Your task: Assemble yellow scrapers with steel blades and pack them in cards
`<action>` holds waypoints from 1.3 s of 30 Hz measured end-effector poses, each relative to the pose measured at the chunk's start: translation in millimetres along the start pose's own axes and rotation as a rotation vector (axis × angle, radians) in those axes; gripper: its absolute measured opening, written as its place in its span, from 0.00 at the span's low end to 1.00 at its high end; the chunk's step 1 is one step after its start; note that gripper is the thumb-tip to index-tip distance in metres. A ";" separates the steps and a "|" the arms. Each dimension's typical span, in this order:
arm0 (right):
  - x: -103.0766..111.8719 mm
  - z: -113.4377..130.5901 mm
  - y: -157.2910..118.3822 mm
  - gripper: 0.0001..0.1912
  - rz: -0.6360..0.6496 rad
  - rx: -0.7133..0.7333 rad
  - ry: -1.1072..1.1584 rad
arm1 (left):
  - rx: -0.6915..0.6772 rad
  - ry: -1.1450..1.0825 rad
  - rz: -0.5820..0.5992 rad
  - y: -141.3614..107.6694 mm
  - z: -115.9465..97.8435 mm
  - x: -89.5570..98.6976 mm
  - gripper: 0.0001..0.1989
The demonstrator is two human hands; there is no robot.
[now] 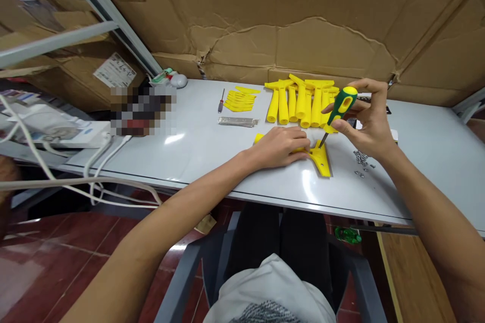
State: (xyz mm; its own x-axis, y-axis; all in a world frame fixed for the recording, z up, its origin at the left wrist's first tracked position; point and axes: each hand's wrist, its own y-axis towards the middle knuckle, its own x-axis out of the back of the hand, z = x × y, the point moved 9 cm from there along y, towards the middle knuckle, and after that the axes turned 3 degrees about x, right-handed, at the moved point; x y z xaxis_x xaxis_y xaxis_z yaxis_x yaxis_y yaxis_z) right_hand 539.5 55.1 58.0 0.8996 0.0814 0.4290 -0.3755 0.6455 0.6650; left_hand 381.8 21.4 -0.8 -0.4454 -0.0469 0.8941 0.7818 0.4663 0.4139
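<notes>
My left hand (282, 146) is wrapped over the handle of a yellow plastic scraper (322, 164), pressing it flat on the table. Part of that handle is hidden under my fingers. A thin blade edge shows along the scraper's right side. In my right hand (367, 121) is a green and yellow screwdriver (343, 103), tilted, with its tip at a screw spot on the upper part of the scraper head. A second screw spot shows lower on the head. Small loose screws (361, 158) lie in a pile beside my right wrist.
Several yellow scraper handles (303, 103) lie grouped at the back. Left of them are thin yellow pieces (240, 101), a stack of metal blades (238, 121) and a small screwdriver (221, 103). White cables (98, 161) hang at the table's left edge. Cardboard (242, 10) stands behind.
</notes>
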 end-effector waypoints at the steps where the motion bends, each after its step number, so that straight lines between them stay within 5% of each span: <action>1: -0.3 -1.2 0.1 0.41 0.033 -0.011 0.016 | 0.000 0.003 0.000 0.0 0.2 -0.1 0.16; 6: 0.6 -5.2 -0.6 0.48 0.115 -0.026 0.063 | -0.008 0.000 -0.008 -0.4 -1.0 1.5 0.16; 14: 9.9 2.2 3.8 0.43 -0.009 -0.013 0.152 | 0.002 -0.034 -0.012 0.4 -0.8 3.7 0.15; 22: -1.6 -10.5 -1.4 0.41 0.098 -0.165 0.262 | 0.000 -0.046 -0.020 0.0 -1.1 3.8 0.16; 39: 0.4 -18.5 0.4 0.42 0.100 -0.153 0.214 | -0.001 -0.036 -0.011 -0.3 -1.3 3.2 0.14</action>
State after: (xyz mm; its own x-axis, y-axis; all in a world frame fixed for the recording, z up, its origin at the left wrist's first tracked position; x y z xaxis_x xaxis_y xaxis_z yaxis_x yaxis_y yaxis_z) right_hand 543.8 69.4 47.1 0.8924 0.2989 0.3382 -0.4417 0.7320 0.5187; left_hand 380.8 20.0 2.1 -0.4694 -0.0199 0.8828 0.7772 0.4651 0.4238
